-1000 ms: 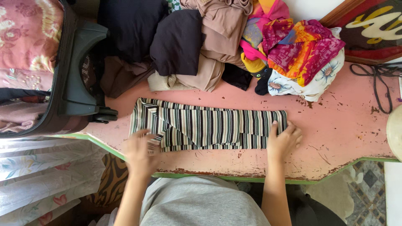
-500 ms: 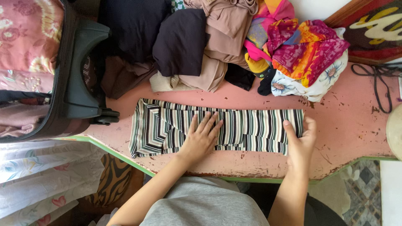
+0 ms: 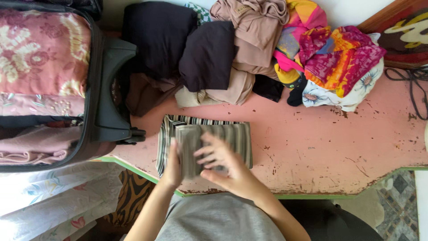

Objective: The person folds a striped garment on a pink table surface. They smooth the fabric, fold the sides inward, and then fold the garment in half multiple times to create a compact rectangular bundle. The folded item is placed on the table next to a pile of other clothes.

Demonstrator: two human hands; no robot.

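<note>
Folding looks to be the step in hand: the striped cloth lies doubled at the bench's near edge, by the suitcase. The left hand grips a blurred flap at the cloth's nine o'clock side; the right hand lies spread on top, fingers open. Next comes, I judge, pressing that flap flat and square. At twelve o'clock a clothes pile crowds the bench, though not touching the cloth.
</note>
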